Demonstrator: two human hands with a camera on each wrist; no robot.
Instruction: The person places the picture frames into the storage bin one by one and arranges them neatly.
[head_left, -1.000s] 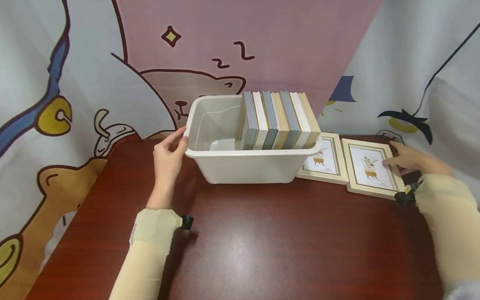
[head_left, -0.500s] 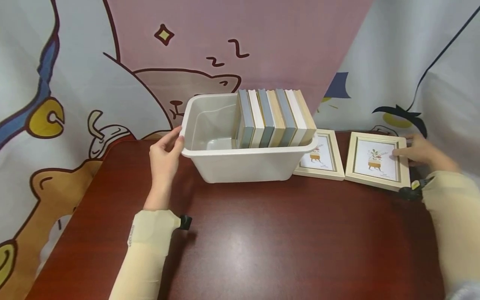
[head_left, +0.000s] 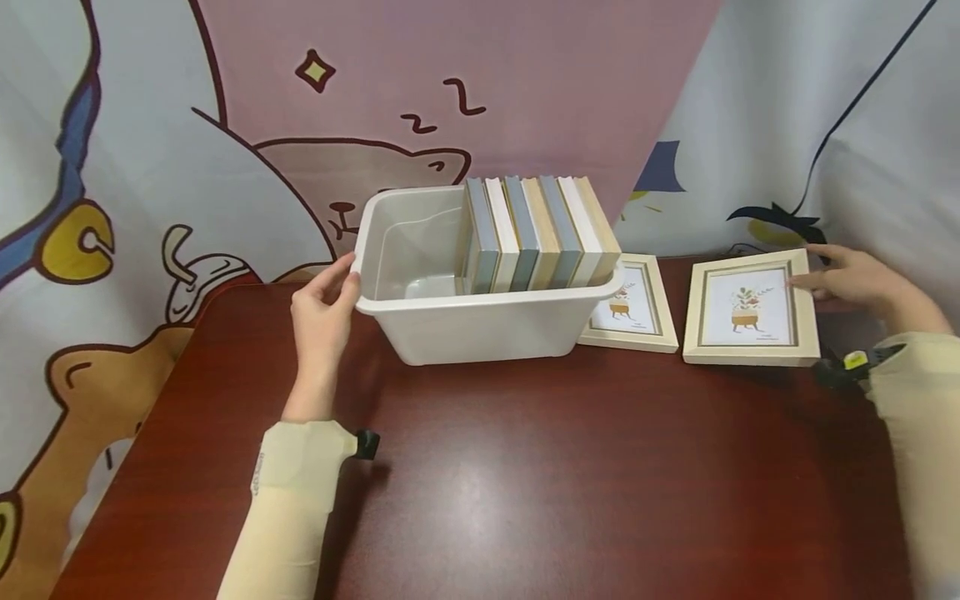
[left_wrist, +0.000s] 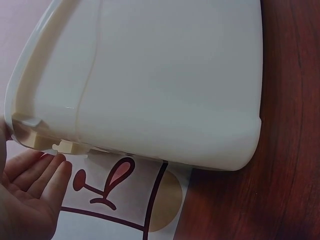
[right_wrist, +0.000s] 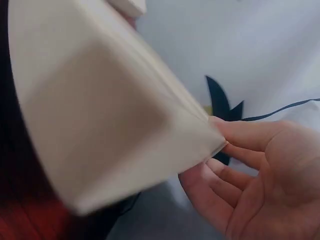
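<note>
My right hand (head_left: 851,279) pinches the right edge of a cream picture frame (head_left: 752,357) with a plant print. In the right wrist view, the thumb and fingers grip one corner of this picture frame (right_wrist: 175,145). It is tilted up, its near edge raised above the table. A second cream picture frame (head_left: 633,300) lies flat to its left, partly hidden behind a white plastic bin (head_left: 480,333). My left hand (head_left: 322,312) holds the bin's left rim between thumb and fingers. The left wrist view has the fingers (left_wrist: 52,182) under the rim.
Several slim blue-grey, white and beige pieces (head_left: 532,237) stand upright side by side in the bin's right part; its left part shows bare floor. The reddish-brown table (head_left: 480,467) stretches in front. A cartoon-print curtain (head_left: 570,83) hangs close behind.
My right hand has raised and tilted the right picture frame off the table, drawing it away from the other one. The left hand stays at the bin's rim. The head view has shifted slightly right.
</note>
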